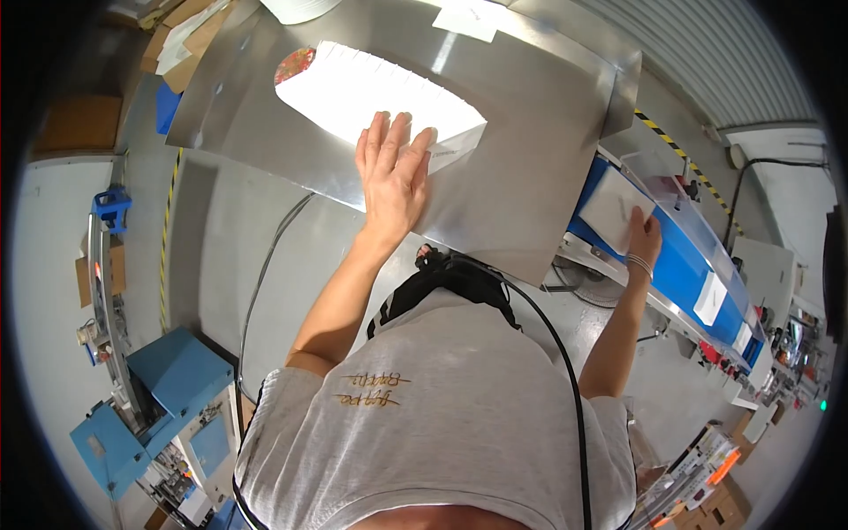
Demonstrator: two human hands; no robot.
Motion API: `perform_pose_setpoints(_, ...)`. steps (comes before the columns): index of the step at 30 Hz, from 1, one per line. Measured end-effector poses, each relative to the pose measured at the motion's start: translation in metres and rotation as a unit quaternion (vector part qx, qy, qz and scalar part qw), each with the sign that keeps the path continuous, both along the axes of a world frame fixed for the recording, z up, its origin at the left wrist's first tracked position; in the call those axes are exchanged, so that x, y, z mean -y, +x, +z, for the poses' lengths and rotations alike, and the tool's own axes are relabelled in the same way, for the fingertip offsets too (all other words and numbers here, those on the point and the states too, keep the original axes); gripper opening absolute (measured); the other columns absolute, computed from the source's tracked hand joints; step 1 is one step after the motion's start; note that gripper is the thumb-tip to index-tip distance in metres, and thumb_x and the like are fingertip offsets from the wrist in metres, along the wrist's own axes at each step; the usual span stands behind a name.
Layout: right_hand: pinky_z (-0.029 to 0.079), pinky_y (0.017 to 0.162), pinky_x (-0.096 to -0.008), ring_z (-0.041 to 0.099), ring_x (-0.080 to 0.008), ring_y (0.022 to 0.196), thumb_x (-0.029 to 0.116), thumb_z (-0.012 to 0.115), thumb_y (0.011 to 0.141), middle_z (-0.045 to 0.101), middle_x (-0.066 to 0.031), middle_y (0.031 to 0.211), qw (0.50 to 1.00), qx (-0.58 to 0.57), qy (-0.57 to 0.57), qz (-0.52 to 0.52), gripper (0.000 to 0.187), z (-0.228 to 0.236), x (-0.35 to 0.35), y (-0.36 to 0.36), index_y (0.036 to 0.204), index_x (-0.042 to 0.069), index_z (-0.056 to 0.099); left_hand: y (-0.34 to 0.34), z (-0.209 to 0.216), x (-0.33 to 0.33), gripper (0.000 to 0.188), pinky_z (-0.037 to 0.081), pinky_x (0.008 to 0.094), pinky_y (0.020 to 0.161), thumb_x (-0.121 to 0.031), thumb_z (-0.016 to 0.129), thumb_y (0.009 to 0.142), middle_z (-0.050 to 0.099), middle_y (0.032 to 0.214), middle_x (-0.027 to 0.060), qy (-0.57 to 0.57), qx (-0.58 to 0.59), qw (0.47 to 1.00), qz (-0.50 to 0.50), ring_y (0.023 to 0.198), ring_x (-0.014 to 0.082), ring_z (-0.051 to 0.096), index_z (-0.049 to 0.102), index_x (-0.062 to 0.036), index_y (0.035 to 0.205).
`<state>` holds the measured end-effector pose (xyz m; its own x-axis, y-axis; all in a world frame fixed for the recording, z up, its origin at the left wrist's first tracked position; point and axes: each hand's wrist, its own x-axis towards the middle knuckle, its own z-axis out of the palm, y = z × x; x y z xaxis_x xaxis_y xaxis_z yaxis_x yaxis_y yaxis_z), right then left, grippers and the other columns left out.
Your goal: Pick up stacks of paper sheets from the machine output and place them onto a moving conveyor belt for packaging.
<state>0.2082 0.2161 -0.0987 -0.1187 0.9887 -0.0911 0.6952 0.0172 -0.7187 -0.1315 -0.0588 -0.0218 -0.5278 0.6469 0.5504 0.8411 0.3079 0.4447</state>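
A long row of white flat packets [380, 84] lies on the steel table, packed side by side. At its far left end a red-patterned round piece [294, 65] shows. My left hand [393, 172] rests on the near side of the row, fingers stretched out and a little apart. Over to the right, a white square packet [614, 208] lies at the upper end of the blue conveyor belt [676, 256]. My right hand [646, 233] grips this packet by its right edge; some of the fingers are hidden.
The steel table [521, 159] has raised edges at its far side. More white packets [710, 299] sit farther down the belt, beside a clear guard. A black cable [552, 331] runs past my body. Cardboard boxes [168, 53] stand at the far left, blue machine covers [181, 375] at the near left.
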Motion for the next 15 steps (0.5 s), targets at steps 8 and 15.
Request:
perform_pose_setpoints(8,0.044,0.093,-0.0386,0.053,-0.0305,0.111,0.019,0.075,0.074,0.053,-0.0104,0.124,0.920,-0.025,0.165,0.354,0.057,0.065,0.054,-0.128,0.124,0.009,0.050,-0.003,-0.003,0.004,0.036,0.025,0.0540,0.105,0.004,0.064,0.069,0.051,0.130,0.0142,0.009,-0.016,0.999,-0.033,0.128,0.0397,0.038,0.069,-0.0126,0.101)
perform_pose_setpoints(15,0.042,0.096,-0.0347,0.047,-0.0232,0.119,0.017,0.074,0.075,0.046,-0.0048,0.129,0.835,-0.083,-0.068,0.541,0.057,0.076,0.074,-0.225,0.126,0.012,0.050,-0.003,0.003,0.006,0.035,0.019,0.0551,0.106,-0.003,0.067,0.070,0.045,0.135,0.0180,-0.006,-0.024,0.996,-0.081,0.133,0.0409,0.031,0.067,-0.0136,0.103)
